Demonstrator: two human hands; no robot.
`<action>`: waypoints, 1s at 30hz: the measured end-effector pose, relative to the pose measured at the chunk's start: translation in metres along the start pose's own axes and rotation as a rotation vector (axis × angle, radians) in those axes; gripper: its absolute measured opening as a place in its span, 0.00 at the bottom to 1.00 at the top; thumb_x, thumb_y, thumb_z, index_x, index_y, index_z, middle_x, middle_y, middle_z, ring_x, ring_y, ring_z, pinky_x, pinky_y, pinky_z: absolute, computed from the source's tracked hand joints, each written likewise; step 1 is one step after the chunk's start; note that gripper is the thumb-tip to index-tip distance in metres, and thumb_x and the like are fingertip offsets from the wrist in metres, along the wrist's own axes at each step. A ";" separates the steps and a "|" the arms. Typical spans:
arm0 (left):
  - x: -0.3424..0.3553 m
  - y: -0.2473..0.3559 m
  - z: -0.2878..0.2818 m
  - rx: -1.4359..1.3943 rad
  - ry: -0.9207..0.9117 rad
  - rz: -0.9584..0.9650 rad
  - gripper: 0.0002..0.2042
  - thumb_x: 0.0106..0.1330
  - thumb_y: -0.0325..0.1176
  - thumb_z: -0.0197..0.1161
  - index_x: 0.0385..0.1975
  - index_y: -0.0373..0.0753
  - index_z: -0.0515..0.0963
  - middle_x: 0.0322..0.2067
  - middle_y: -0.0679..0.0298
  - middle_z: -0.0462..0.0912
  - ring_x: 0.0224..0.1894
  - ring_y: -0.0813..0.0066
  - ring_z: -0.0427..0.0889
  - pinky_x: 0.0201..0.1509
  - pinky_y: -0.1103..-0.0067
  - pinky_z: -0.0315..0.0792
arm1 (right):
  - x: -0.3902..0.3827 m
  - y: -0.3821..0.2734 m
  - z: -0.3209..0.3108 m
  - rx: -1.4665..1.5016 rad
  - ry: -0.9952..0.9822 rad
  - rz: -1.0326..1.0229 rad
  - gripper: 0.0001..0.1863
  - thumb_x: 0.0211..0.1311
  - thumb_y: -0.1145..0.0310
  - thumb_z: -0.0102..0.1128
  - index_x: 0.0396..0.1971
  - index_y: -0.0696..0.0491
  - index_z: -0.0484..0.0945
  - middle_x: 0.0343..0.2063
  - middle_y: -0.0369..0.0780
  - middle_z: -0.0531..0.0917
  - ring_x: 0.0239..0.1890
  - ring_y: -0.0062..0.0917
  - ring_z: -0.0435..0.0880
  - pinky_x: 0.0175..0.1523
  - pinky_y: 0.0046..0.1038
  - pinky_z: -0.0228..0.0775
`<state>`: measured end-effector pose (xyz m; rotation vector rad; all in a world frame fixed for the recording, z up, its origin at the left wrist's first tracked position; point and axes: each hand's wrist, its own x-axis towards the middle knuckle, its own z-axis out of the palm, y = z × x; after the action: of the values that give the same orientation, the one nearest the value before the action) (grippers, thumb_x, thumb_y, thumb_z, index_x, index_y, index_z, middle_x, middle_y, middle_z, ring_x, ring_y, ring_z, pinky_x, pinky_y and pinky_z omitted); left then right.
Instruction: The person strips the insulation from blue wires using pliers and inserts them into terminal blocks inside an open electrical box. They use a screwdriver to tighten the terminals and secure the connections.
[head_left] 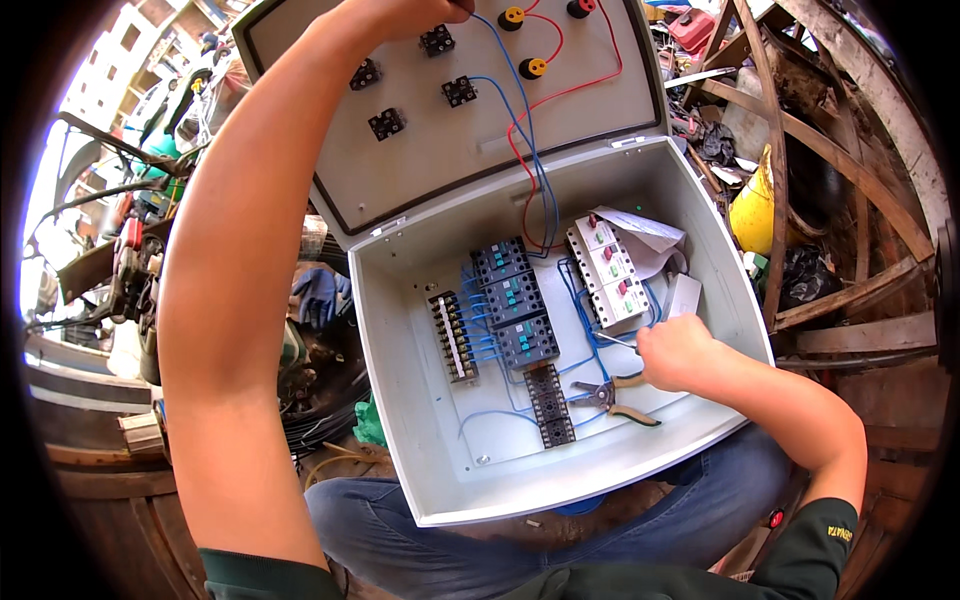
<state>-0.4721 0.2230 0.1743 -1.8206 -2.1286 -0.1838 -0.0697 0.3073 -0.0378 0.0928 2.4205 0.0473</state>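
My left hand (430,15), partly cut off at the top edge, pinches a blue wire (493,38) on the open box lid (400,190), among black terminal blocks (458,91) and yellow-black round fittings (533,68). My right hand (675,355) grips a thin-shafted screwdriver (618,340) just below the white breakers (606,270) in the grey metal box (430,500). Inside are black contactors (515,305), a terminal strip (450,336) wired in blue, empty-looking black sockets (550,408) and crumpled paper (650,245). Pliers or strippers (600,398) lie beneath my right hand.
The box rests on my legs (360,510). Left of it are blue gloves (320,295), coiled black cable (320,430) and heaped scrap (130,240). At right are rusty metal frames (850,200) and a yellow container (752,210).
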 end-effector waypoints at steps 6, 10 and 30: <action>0.017 -0.012 -0.012 0.046 -0.241 -0.049 0.10 0.54 0.34 0.70 0.34 0.40 0.88 0.31 0.57 0.88 0.34 0.67 0.88 0.42 0.75 0.80 | -0.061 0.045 -0.101 0.553 0.681 -0.274 0.08 0.59 0.69 0.64 0.33 0.59 0.80 0.26 0.50 0.83 0.31 0.45 0.84 0.39 0.40 0.76; 0.032 -0.002 -0.011 -0.075 -0.300 -0.173 0.10 0.55 0.34 0.70 0.35 0.40 0.88 0.29 0.58 0.88 0.33 0.69 0.88 0.40 0.75 0.80 | -0.061 0.060 -0.183 0.817 0.975 -0.327 0.14 0.58 0.80 0.60 0.46 0.59 0.79 0.34 0.33 0.79 0.35 0.13 0.75 0.40 0.19 0.69; 0.042 -0.005 0.006 0.149 -0.352 -0.277 0.11 0.53 0.40 0.74 0.32 0.42 0.88 0.29 0.59 0.88 0.33 0.67 0.86 0.39 0.71 0.78 | 0.012 0.027 -0.284 0.674 1.598 -0.357 0.09 0.54 0.71 0.64 0.28 0.63 0.82 0.22 0.48 0.86 0.27 0.32 0.88 0.34 0.31 0.78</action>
<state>-0.4834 0.2629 0.1834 -1.5599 -2.5531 0.2441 -0.2650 0.3326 0.1693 -0.1461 3.8241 -1.3245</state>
